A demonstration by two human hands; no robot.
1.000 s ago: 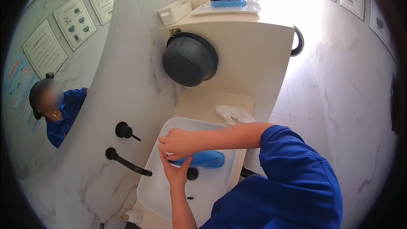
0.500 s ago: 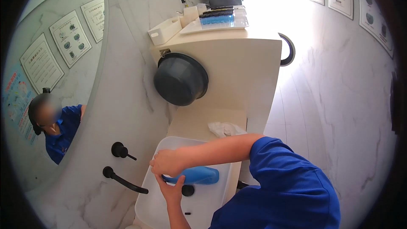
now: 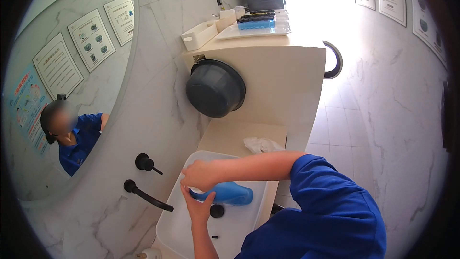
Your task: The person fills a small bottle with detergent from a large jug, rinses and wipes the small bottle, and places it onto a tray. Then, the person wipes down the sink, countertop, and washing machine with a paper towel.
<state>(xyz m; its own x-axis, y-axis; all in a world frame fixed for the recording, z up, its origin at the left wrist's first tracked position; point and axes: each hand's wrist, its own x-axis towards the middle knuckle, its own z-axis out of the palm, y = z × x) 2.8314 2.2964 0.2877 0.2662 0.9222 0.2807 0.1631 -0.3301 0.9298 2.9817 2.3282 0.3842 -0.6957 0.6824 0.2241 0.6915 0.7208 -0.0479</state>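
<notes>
A smooth blue container [image 3: 234, 194], long and narrowing like a bottle, lies on its side above the white basin [image 3: 168, 225]. Its open-looking end points left, toward my hands. My left hand [image 3: 197, 206] grips it near that end, thumb along its side. Over the same end bends my right hand [image 3: 200, 175], its fingers curled. A small white patch [image 3: 195, 190] shows between the hands; whether it is cloth or foam I cannot tell. My right fingertips are partly hidden. Below the container sits a round black drain [image 3: 217, 211].
A black spout [image 3: 148, 199] and lever [image 3: 144, 162] stick out from the marble wall. A crumpled white cloth [image 3: 261, 145] lies beside the basin. A dark tub [image 3: 215, 88] hangs on the counter's side. A white tray [image 3: 227, 33] and a white box [image 3: 199, 36] stand above.
The view has shifted a little, so everything sits slightly farther right. Both hands stay at the blue container's end, and a white patch between them shows more plainly.
</notes>
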